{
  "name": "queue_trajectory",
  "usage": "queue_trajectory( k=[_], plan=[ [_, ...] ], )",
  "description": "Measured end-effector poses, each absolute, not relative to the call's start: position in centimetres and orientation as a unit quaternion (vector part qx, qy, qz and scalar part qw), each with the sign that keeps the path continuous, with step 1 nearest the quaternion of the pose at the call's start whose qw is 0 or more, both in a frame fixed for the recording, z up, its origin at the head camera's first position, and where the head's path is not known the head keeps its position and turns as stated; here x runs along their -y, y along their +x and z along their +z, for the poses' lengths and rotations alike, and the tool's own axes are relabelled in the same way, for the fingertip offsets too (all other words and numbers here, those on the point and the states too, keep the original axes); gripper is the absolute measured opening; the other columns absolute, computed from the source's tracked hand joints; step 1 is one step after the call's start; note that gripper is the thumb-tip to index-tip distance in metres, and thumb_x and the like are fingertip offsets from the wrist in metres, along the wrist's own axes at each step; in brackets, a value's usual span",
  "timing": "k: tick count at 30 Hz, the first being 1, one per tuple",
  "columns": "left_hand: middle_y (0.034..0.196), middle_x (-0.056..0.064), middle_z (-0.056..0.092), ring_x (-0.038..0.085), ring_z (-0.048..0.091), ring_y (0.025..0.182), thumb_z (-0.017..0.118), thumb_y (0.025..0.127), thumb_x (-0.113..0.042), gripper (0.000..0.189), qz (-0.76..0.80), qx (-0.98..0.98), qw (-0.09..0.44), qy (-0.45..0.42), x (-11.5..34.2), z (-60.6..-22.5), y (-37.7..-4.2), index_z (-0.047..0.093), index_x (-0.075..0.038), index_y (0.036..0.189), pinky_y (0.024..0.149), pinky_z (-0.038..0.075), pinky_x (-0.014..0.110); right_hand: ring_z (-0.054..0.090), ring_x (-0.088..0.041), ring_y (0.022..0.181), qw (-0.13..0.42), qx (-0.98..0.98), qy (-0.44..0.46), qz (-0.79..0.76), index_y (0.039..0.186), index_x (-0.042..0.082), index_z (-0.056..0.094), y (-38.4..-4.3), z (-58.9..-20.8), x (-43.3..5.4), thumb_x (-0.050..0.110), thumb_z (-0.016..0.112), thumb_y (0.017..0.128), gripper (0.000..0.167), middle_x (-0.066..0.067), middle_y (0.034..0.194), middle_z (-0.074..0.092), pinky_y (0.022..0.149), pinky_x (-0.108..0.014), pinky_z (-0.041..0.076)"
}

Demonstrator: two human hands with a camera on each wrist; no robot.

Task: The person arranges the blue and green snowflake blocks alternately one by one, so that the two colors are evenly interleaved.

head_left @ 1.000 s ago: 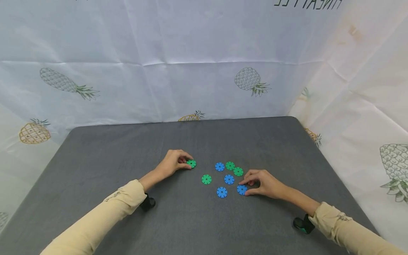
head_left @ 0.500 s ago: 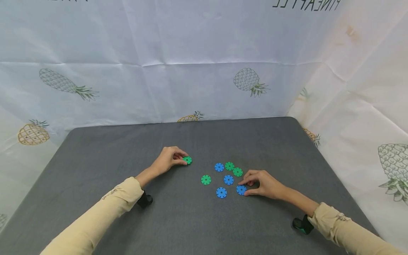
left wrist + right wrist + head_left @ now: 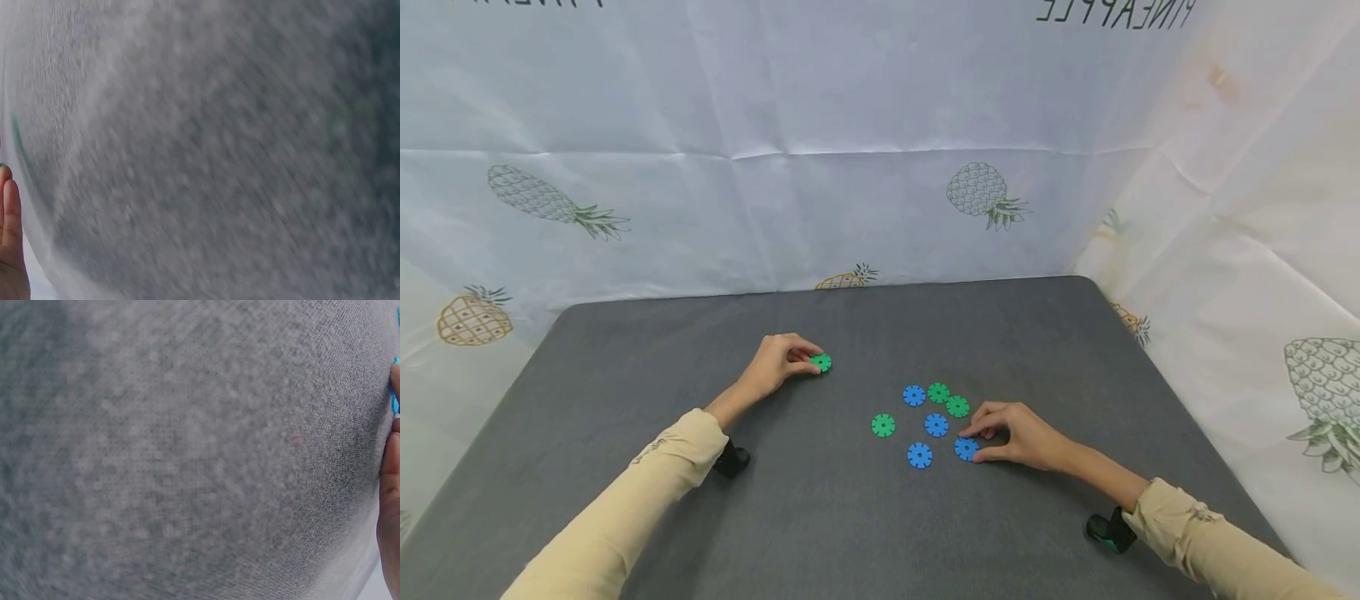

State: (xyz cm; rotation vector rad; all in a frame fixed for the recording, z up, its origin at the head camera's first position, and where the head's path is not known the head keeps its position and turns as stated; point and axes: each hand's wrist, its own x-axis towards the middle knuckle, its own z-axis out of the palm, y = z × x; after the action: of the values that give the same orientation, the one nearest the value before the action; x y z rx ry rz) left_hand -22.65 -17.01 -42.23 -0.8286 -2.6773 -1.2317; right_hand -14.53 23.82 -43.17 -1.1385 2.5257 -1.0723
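In the head view my left hand point(image 3: 775, 364) pinches a green notched plastic disc point(image 3: 822, 362) between thumb and fingers, off to the left of the other discs. My right hand point(image 3: 1024, 435) has its thumb and fingertips at the edge of a blue notched disc point(image 3: 966, 449), which lies on the table. Just left of it lie another blue disc point(image 3: 936, 425) and a blue disc point(image 3: 919, 455) nearer me. Farther back are a blue disc point(image 3: 913, 396) and two green discs, one point(image 3: 938, 392) touching the other point(image 3: 957, 407). A lone green disc point(image 3: 883, 425) lies at the group's left.
The dark grey table point(image 3: 820, 517) has rounded far corners. A white cloth point(image 3: 820, 208) printed with pineapples hangs behind it and along the sides. Each wrist carries a small black camera. Both wrist views show mostly grey tabletop.
My left hand has moved left and away from me, carrying the green disc farther from the group. The right hand stays at its blue disc, and the other discs keep their places.
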Motion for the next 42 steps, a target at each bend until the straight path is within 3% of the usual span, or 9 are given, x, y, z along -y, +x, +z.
queue_trajectory(
  k=[18,32,42],
  plan=[
    [0.092,0.014,0.067,0.022,0.067,0.077,0.078,0.076,-0.002,0.027,-0.395,0.881,0.016,-0.259,18.8,-42.8,-22.0,0.073,0.004,0.101,0.068,0.055,0.028,0.056,-0.01,0.079,0.096,-0.846,-0.374,-0.367,0.107,0.008,0.075,-14.5,-43.0,-23.7,0.027,0.076,0.082,0.032,0.004,0.096,0.064,0.07,-0.025,0.05],
    [0.088,0.014,0.064,0.026,0.065,0.08,0.079,0.076,-0.003,0.024,-0.37,0.898,0.003,-0.239,18.7,-42.2,-21.7,0.074,0.005,0.098,0.071,0.055,0.034,0.059,-0.011,0.08,0.084,-0.837,-0.393,-0.371,0.107,0.008,0.075,-14.4,-43.0,-23.5,0.026,0.077,0.081,0.032,0.003,0.096,0.065,0.071,-0.026,0.052],
    [0.093,0.016,0.071,0.024,0.068,0.08,0.08,0.075,-0.005,0.025,-0.366,0.907,-0.029,-0.205,18.3,-41.5,-22.2,0.075,0.004,0.098,0.068,0.056,0.03,0.058,-0.007,0.08,0.083,-0.839,-0.393,-0.368,0.108,0.009,0.074,-14.5,-43.2,-23.8,0.024,0.077,0.082,0.03,0.006,0.096,0.064,0.071,-0.024,0.051]
  ],
)
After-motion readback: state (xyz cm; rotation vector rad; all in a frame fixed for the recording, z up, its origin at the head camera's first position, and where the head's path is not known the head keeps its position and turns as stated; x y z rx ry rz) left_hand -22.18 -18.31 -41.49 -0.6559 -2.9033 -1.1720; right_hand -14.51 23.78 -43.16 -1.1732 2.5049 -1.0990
